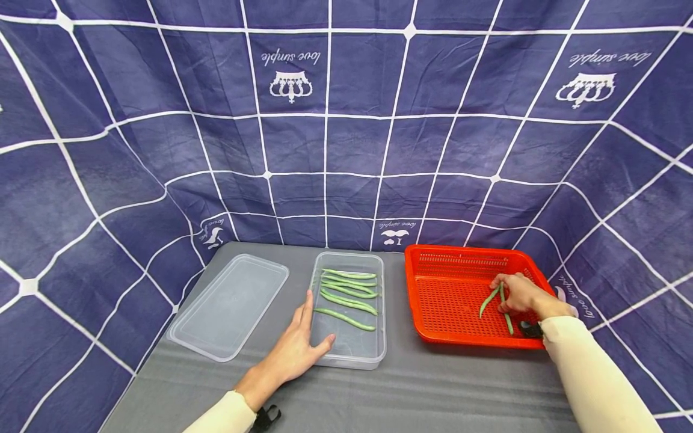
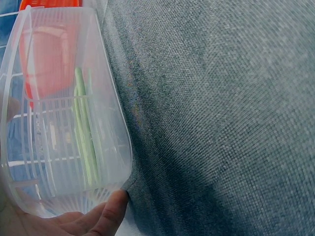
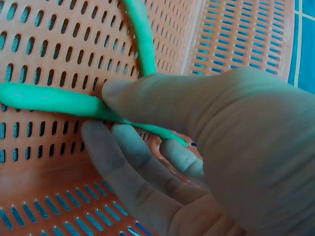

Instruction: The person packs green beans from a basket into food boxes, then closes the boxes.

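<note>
Gap between tub (image 1: pixel 354 350) and basket (image 1: pixel 441 310)

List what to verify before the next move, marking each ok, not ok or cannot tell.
1. Right hand pinches a green bean: ok.
2. Other bean in the basket free of that hand: cannot tell, the thumb covers its end.
3. Left hand touches the plastic box: ok.
4. Box uncovered: ok, lid lies beside it.
5. Bare space at the box's near end: ok.
6. Basket emptied: not ok, two beans show inside.

Place: makeshift work booth (image 1: pixel 628 180) | blue, white-gridded cloth (image 1: pixel 352 144) hung on three sides | gray table (image 1: pixel 433 385) stood inside | wider room unclear
</note>
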Motion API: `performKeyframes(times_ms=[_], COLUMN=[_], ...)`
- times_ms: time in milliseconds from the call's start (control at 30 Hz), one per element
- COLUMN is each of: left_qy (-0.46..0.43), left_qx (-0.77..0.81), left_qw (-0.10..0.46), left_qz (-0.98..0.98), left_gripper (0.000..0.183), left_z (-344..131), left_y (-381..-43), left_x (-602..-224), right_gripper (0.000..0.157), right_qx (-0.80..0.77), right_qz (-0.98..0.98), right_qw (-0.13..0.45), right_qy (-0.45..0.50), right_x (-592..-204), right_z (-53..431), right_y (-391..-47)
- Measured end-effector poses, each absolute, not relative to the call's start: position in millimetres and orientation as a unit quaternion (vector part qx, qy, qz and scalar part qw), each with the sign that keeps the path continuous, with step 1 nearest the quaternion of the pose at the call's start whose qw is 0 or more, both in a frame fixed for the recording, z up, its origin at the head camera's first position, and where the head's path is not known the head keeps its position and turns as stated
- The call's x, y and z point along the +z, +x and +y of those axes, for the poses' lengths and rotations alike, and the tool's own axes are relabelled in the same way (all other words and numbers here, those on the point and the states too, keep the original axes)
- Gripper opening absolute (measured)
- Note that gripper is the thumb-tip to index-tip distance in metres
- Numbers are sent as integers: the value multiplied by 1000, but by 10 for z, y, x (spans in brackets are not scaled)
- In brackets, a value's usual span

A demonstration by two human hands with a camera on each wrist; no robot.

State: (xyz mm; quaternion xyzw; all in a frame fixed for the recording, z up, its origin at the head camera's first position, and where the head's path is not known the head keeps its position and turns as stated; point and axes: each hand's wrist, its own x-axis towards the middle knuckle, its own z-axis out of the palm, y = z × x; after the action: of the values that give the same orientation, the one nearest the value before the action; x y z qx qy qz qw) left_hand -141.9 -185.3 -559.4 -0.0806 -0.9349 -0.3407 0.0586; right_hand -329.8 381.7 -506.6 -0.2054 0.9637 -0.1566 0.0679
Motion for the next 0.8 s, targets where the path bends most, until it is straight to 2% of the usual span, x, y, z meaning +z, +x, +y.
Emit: performKeyframes(times_ms=[200,467,667,800], left_qy=[-69,-71,-72,-75], left_qx=[-343,-341,-341,-341], left_qw=[42,43,46,53], left_qz=[-936,-936,-936,-936], left_gripper=[119,120,120,120], left_z=[-1858,-1859,-1858,-1851], left_y=[-1418,-1414,-1414,-1418], left_x=[-5614,-5603,-5593,-5600], right_gripper=[57,60,57,56], right_qx=[-149,-152,-198,-253], right_qz=[968,958,946,925], right_qw=[73,41,49,31], right_qy=[-188,-238,-252,-283], right_x=[-5075,-5079,-5088,-5295], right_z=[3809,3767,3722,3831], right_y=[-3311,-3315,-3295,-3427])
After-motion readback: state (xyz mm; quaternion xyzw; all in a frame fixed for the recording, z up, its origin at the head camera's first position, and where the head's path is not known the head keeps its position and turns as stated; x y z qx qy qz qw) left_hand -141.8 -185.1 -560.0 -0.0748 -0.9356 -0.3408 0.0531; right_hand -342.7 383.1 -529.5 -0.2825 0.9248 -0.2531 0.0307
